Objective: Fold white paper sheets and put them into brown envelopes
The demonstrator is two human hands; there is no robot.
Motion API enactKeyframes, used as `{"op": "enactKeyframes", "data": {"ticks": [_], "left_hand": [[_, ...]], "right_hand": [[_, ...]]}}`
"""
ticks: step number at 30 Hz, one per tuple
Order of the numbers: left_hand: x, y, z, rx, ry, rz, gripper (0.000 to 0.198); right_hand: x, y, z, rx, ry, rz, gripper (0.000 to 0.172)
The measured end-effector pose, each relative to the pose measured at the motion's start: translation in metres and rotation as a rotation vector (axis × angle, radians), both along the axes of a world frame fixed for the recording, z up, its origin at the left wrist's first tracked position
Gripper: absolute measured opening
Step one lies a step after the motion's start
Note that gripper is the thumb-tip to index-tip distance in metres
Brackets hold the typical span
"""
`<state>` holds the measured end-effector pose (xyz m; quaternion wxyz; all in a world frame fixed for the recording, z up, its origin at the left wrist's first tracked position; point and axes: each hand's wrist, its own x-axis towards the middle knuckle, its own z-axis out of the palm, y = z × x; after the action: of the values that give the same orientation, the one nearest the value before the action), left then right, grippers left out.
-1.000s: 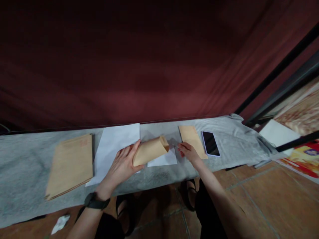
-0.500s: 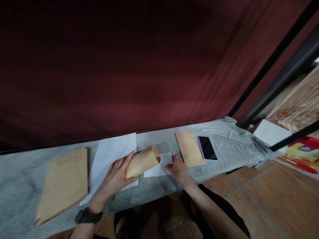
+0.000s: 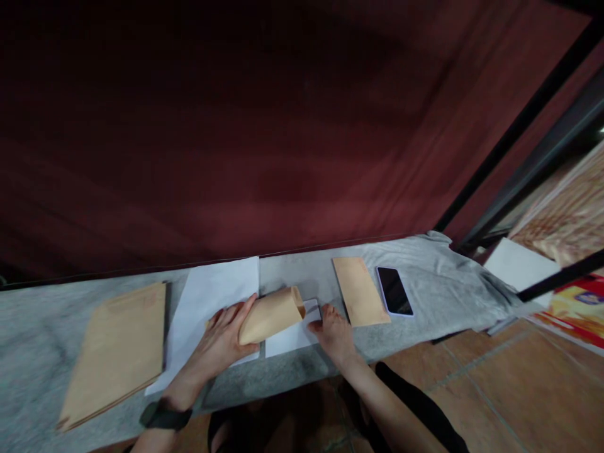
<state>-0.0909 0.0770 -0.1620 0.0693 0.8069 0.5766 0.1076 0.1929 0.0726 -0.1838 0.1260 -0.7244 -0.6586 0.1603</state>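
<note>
My left hand [image 3: 224, 340] is wrapped round a brown envelope [image 3: 271, 314], squeezed so that its open end gapes to the right. A folded white paper [image 3: 292, 336] lies partly under that open end. On the paper's right edge my right hand [image 3: 333, 330] has its thumb and fingers closed. Larger white sheets [image 3: 212, 286] lie beneath and beside my left hand. A dark watch band is on my left wrist.
A stack of brown envelopes [image 3: 117, 352] lies at the left of the grey cloth [image 3: 302, 270]. Another brown envelope [image 3: 361, 290] and a phone [image 3: 395, 290] lie to the right. A dark red curtain hangs behind; a red box [image 3: 578, 308] stands far right.
The white paper and my right hand have shifted slightly left, nearer the envelope's opening. My left hand still holds the envelope. The whole view has tilted a little.
</note>
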Motion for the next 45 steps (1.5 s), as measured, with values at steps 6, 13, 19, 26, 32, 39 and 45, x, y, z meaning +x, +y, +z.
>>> {"op": "enactKeyframes", "data": {"ticks": [6, 13, 19, 26, 32, 39, 45], "left_hand": [[0.005, -0.002, 0.000, 0.035, -0.016, -0.044, 0.103], [0.004, -0.002, -0.003, 0.069, -0.029, -0.037, 0.108], [0.005, -0.004, -0.004, 0.034, -0.036, -0.008, 0.114], [0.006, 0.000, -0.005, 0.083, -0.023, 0.011, 0.114], [0.006, 0.001, -0.004, 0.139, -0.012, 0.021, 0.112], [0.006, 0.002, -0.004, 0.129, -0.004, 0.044, 0.114], [0.007, 0.003, -0.003, 0.123, -0.003, 0.058, 0.113]], "right_hand": [[-0.001, 0.004, -0.002, -0.061, 0.059, 0.005, 0.032], [0.025, 0.014, -0.016, 0.147, 0.319, 0.078, 0.006], [0.069, 0.034, -0.001, 0.507, 0.737, -0.113, 0.026], [0.074, 0.038, 0.007, 0.549, 0.943, -0.102, 0.030], [0.074, 0.037, -0.003, 0.299, 0.872, 0.065, 0.026], [0.089, 0.040, 0.001, 0.204, 0.763, 0.130, 0.029], [0.089, 0.039, 0.006, 0.139, 0.806, 0.100, 0.028]]}}
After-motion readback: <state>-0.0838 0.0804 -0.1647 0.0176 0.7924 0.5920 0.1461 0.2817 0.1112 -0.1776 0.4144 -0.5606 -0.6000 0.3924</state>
